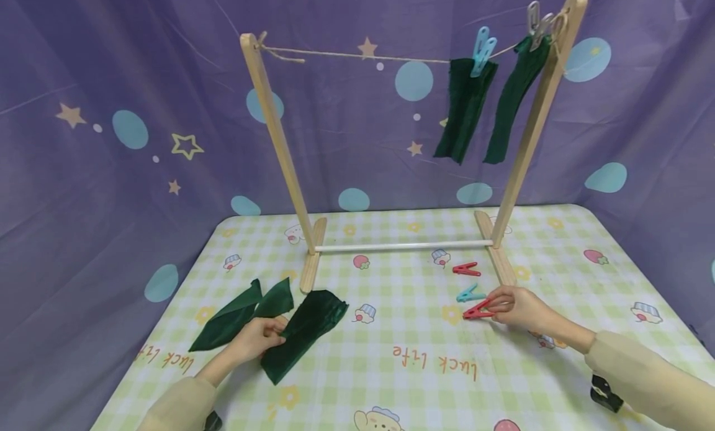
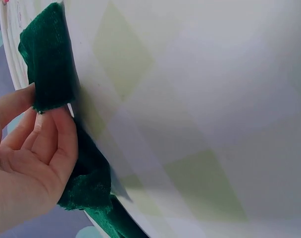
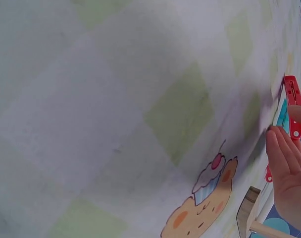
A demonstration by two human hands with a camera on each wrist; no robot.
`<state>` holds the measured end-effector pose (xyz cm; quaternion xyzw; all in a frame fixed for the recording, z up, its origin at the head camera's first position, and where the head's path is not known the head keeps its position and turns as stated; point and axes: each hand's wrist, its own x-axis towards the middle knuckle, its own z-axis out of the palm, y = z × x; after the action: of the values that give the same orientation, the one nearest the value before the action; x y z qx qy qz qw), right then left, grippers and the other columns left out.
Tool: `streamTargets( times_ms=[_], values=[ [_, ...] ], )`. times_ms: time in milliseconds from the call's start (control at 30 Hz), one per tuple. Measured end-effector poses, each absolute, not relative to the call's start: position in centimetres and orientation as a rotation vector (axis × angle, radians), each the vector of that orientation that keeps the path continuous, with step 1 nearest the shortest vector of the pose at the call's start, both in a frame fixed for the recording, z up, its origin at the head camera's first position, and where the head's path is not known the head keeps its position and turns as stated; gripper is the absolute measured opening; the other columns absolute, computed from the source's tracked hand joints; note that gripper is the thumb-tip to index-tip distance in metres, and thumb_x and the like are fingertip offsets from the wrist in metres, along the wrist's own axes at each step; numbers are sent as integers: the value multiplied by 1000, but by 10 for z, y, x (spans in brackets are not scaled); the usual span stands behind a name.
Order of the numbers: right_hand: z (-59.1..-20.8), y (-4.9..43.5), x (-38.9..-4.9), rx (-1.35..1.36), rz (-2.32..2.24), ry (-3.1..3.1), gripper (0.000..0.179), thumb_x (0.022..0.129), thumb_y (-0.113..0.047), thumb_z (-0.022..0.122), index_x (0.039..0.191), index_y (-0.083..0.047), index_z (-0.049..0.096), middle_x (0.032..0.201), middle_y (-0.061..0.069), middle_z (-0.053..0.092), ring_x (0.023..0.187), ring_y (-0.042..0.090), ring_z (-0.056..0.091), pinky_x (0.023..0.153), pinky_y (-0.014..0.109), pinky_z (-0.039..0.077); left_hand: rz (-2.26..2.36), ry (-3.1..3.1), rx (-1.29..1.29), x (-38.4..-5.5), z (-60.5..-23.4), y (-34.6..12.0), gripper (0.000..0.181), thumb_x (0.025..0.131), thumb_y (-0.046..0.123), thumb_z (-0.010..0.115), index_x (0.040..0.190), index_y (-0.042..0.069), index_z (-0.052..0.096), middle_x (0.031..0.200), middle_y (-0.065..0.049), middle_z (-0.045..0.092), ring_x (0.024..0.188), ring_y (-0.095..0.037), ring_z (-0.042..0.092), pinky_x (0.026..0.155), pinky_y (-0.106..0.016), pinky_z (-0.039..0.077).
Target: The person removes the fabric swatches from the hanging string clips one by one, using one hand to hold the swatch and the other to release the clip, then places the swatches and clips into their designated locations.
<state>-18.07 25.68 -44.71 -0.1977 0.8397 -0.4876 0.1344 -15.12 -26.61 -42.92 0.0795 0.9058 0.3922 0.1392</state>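
Observation:
My left hand pinches the edge of a dark green velvet cloth strip at the left front of the table; the left wrist view has the cloth between thumb and fingertips. Beside that hand lie more green cloth pieces. At the right, my right hand holds a red clothespin by its end, thumb against fingers. In the right wrist view the red clothespin shows at the fingertips. A blue clothespin and another red clothespin lie just beyond it.
A wooden rack with upright posts and a white crossbar stands at the back. From its string hang two green cloths, one under a blue clothespin, the other under grey clips. A checked cloth covers the table.

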Motion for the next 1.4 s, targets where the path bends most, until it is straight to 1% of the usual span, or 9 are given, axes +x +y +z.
streamTargets(
  times_ms=[267, 433, 600, 733, 833, 967, 1167, 1300, 1400],
  values=[
    [-450, 259, -180, -607, -1367, 2495, 35, 77, 1, 63, 107, 14, 51, 102, 29, 57, 91, 37, 59, 68, 26, 52, 1071, 2671, 219, -152, -431, -268, 17, 76, 3, 64, 90, -6, 63, 63, -2, 58, 52, -10, 46, 48, -21, 39],
    [-452, 260, -181, -588, -1357, 2506, 37, 76, 1, 64, 108, 13, 51, 105, 29, 56, 94, 38, 58, 70, 26, 51, 1071, 2666, 203, -152, -430, -269, 16, 77, 4, 63, 91, -4, 63, 64, -1, 58, 50, -10, 46, 45, -22, 40],
    [-450, 262, -182, -586, -1333, 2540, 33, 76, -1, 65, 106, 10, 55, 104, 27, 57, 93, 37, 58, 69, 26, 51, 1093, 2684, 246, -152, -423, -269, 16, 80, 4, 61, 94, -4, 64, 69, -5, 61, 54, -11, 50, 46, -25, 44],
    [-440, 265, -183, -562, -1355, 2522, 33, 80, -5, 63, 108, 9, 54, 106, 27, 56, 94, 37, 58, 69, 26, 51, 1111, 2722, 290, -157, -413, -268, 18, 83, 2, 57, 98, -5, 63, 76, -10, 63, 58, -16, 55, 49, -26, 47],
    [-430, 266, -185, -562, -1380, 2505, 35, 83, -8, 61, 111, 10, 52, 107, 27, 55, 93, 32, 59, 70, 26, 51, 1120, 2733, 324, -164, -405, -266, 20, 84, 4, 56, 101, -6, 62, 80, -14, 63, 63, -22, 58, 52, -28, 48],
    [-414, 266, -190, -585, -1358, 2567, 35, 83, -13, 62, 110, 9, 54, 105, 24, 58, 89, 18, 62, 69, 24, 50, 1156, 2715, 336, -173, -393, -260, 22, 85, 6, 56, 104, -5, 60, 85, -16, 64, 70, -29, 59, 57, -34, 49],
    [-388, 265, -197, -615, -1400, 2606, 33, 83, -13, 62, 110, 6, 55, 104, 25, 59, 84, 6, 61, 67, 27, 51, 1197, 2710, 333, -185, -379, -239, 24, 87, 12, 56, 106, -2, 61, 89, -14, 64, 73, -28, 59, 62, -40, 49],
    [-371, 263, -203, -655, -1412, 2649, 32, 84, -9, 60, 111, 7, 55, 103, 25, 60, 83, 1, 60, 67, 24, 50, 1195, 2724, 402, -194, -374, -224, 24, 86, 15, 57, 105, 0, 62, 88, -10, 64, 74, -26, 59, 62, -35, 49],
    [-357, 262, -207, -669, -1417, 2689, 30, 85, -9, 59, 110, 6, 56, 103, 24, 60, 84, 2, 60, 68, 21, 49, 1196, 2734, 459, -201, -367, -211, 24, 86, 16, 58, 104, 1, 63, 85, -8, 64, 75, -23, 59, 61, -29, 48]
  ],
)
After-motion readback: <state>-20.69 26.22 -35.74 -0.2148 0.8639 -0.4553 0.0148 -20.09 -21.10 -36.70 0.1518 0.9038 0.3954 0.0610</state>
